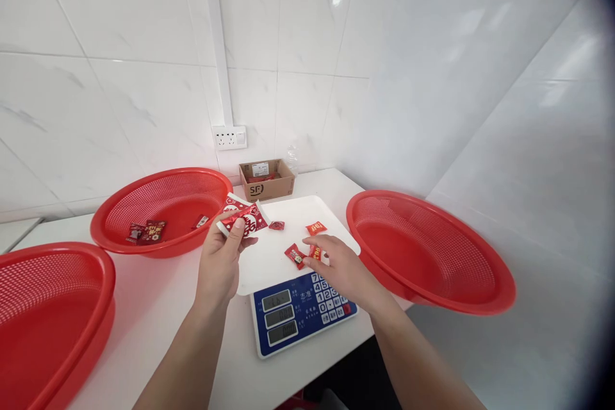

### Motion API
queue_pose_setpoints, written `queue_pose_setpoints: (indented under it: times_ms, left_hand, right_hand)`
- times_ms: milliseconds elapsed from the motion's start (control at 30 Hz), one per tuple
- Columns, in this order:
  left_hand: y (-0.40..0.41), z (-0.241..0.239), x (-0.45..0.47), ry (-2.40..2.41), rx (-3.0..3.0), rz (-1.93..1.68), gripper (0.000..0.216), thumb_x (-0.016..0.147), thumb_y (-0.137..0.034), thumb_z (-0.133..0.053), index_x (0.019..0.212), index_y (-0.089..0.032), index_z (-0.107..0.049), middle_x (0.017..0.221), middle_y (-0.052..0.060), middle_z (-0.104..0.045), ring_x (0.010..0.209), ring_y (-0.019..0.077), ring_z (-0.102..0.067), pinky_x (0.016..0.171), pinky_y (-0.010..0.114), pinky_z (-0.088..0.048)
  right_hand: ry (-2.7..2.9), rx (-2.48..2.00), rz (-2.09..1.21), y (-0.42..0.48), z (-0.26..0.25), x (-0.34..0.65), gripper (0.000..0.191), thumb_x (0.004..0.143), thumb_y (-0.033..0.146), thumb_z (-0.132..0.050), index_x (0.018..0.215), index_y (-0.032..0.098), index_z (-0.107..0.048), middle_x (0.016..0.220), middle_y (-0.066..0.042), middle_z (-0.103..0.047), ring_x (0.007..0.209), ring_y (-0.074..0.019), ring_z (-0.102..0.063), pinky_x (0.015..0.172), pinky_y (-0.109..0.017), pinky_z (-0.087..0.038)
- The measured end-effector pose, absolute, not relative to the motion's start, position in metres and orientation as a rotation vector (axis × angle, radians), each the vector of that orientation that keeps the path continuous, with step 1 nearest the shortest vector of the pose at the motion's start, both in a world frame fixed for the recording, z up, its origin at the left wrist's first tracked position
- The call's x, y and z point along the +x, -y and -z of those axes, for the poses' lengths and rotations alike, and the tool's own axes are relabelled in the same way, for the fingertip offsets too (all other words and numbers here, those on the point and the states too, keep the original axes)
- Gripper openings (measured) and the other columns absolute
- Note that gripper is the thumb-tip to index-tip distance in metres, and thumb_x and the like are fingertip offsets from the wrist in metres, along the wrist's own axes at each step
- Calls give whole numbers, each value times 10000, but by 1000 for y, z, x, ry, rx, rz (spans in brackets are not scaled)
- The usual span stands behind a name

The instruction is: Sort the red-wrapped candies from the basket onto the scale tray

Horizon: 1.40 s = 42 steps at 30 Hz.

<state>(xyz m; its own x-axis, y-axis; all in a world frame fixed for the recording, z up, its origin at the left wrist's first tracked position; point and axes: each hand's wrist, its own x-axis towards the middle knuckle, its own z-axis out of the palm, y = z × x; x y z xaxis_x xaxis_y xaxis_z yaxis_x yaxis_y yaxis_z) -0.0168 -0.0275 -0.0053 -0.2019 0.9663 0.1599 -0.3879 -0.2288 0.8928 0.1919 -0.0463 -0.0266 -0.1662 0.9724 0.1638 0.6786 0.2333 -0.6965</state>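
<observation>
My left hand (221, 256) is closed around red-and-white printed snack packets (247, 221), held above the left side of the scale's white pan (259, 275). Over the pan's right side, my right hand (339, 266) has its thumb and fingers apart. Just by those fingertips lie a small red wrapped candy (295, 256) and another red wrapped candy (314, 251), the latter partly hidden by the hand. Farther back on the pan are an orange-red candy (316, 227) and a small dark red one (277, 225). The blue keypad panel (302, 314) faces me.
A red mesh basket (163, 179) at back left holds several wrapped candies (147, 231). Another red basket (103, 282) stands at near left, and a third (432, 298) at right, close to the wall. Behind the scale sits a cardboard box (273, 189) with red packets inside.
</observation>
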Motion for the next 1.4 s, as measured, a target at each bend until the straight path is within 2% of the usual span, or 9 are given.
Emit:
queue_pose_setpoints:
  times_ms: [233, 367, 500, 633, 833, 967, 1133, 1233, 1400]
  left_hand:
    - [28, 6, -14, -895, 954, -1603, 348, 680, -389, -698, 962, -232, -569, 988, 8, -607, 852, 145, -593, 645, 266, -554]
    - [28, 6, -14, -892, 976, -1584, 364, 700, -384, -681, 1019, -248, -570, 1030, 13, -599, 860, 144, -589, 650, 265, -555]
    - [29, 6, -15, -900, 1016, -1577, 349, 721, -377, -665, 1033, -250, -574, 1071, 22, -586, 871, 143, -579, 656, 256, -549]
    - [29, 5, -16, -920, 1002, -1586, 354, 712, -387, -669, 1025, -250, -577, 1048, 17, -599, 849, 137, -581, 659, 250, -537]
    - [27, 8, -17, -918, 1033, -1570, 360, 733, -379, -651, 1056, -244, -566, 1045, 33, -606, 840, 143, -594, 650, 240, -526]
    - [26, 9, -16, -919, 1049, -1556, 369, 737, -378, -648, 1072, -251, -562, 1064, 28, -595, 854, 144, -587, 657, 244, -524]
    - [28, 7, -18, -925, 1055, -1541, 348, 737, -372, -653, 1048, -245, -563, 1040, 21, -599, 840, 132, -581, 662, 235, -514]
    - [28, 5, -20, -930, 1064, -1548, 350, 736, -374, -651, 1051, -246, -566, 1052, 23, -600, 846, 137, -584, 665, 237, -510]
    - [29, 4, -20, -914, 1034, -1548, 347, 726, -379, -663, 1032, -243, -571, 1042, 17, -603, 846, 133, -582, 654, 225, -507]
  right_hand:
    - [2170, -1683, -393, 39, 24, 174, 285, 784, 298, -585, 1055, 220, -632, 1000, -87, -658, 1008, -265, -539, 825, -370, -398]
    - [2241, -1613, -366, 26, 28, 165, 238, 809, 205, -529, 1015, 205, -647, 955, -77, -673, 960, -241, -555, 824, -354, -402]
    - [2170, -1504, -361, 12, 33, 157, 294, 833, 152, -478, 1083, 198, -626, 1084, -68, -654, 1046, -217, -537, 919, -357, -381]
    - [2066, -1550, -357, 13, 29, 170, 367, 848, 203, -467, 1204, 215, -550, 1234, -72, -574, 1161, -220, -477, 973, -388, -362]
    - [2085, -1711, -457, 31, 24, 204, 269, 815, 220, -494, 1045, 218, -634, 1136, -86, -617, 1094, -255, -525, 891, -395, -415]
    - [2138, -1674, -507, 28, 31, 198, 217, 824, 175, -461, 921, 204, -653, 1021, -75, -639, 936, -218, -591, 801, -348, -445]
    - [2114, -1521, -467, 11, 41, 177, 278, 851, 166, -430, 1043, 190, -630, 1177, -81, -591, 1066, -197, -555, 904, -328, -425]
    - [2013, -1594, -302, 3, 41, 182, 314, 871, 195, -409, 1115, 185, -606, 1267, -87, -541, 1170, -211, -489, 973, -348, -386]
    - [2075, -1805, -277, -6, 40, 199, 364, 862, 130, -358, 1140, 137, -593, 1214, -128, -573, 1083, -259, -548, 889, -376, -435]
